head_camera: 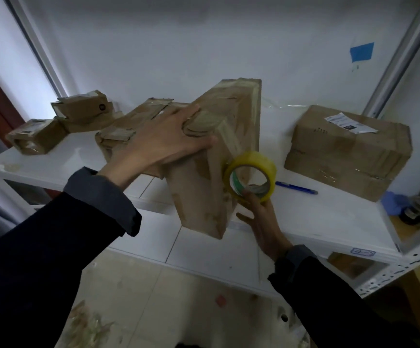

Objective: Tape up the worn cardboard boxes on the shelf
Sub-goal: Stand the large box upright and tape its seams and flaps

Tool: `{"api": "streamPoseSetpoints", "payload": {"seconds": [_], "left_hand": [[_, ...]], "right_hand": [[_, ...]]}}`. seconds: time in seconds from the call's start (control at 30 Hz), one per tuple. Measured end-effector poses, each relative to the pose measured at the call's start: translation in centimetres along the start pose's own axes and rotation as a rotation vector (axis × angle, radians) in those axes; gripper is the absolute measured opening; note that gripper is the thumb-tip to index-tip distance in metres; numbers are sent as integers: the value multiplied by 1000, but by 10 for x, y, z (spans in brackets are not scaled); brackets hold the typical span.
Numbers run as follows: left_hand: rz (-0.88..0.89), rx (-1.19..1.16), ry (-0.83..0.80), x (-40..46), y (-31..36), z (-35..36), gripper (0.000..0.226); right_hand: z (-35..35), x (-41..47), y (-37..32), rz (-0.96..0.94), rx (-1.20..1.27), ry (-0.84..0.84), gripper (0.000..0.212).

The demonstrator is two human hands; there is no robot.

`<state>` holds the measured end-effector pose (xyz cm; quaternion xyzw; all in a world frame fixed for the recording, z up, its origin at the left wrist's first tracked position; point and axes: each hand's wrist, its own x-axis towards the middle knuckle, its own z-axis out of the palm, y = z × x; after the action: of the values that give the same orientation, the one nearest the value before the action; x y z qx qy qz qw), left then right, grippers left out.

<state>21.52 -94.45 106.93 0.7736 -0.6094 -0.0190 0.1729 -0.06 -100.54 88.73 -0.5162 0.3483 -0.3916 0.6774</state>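
A tall worn cardboard box [203, 187] stands tilted at the front edge of the white shelf [329, 222], its lower corner hanging past the edge. My left hand [158, 144] lies flat on its upper left face, fingers spread and straight. My right hand [259, 217] grips a yellow roll of clear tape [251, 175] held against the box's right side, and a strip of tape runs from the roll up along the box's edge. Behind the tilted box lies a flatter worn box [133, 126].
Two small boxes [78, 114] [33, 136] sit at the shelf's far left. A large box with a white label [347, 151] stands at the right. A blue pen [296, 188] lies beside the tape. Blue gloves [394, 202] rest at the right end. Tiled floor lies below.
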Motion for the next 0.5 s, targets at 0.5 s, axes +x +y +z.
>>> {"api": "streamPoseSetpoints", "payload": {"seconds": [0.5], "left_hand": [[-260,-687,138,29,-54,35,78]], "right_hand": [[17,66,-79,-136,-227,-29,51]]}}
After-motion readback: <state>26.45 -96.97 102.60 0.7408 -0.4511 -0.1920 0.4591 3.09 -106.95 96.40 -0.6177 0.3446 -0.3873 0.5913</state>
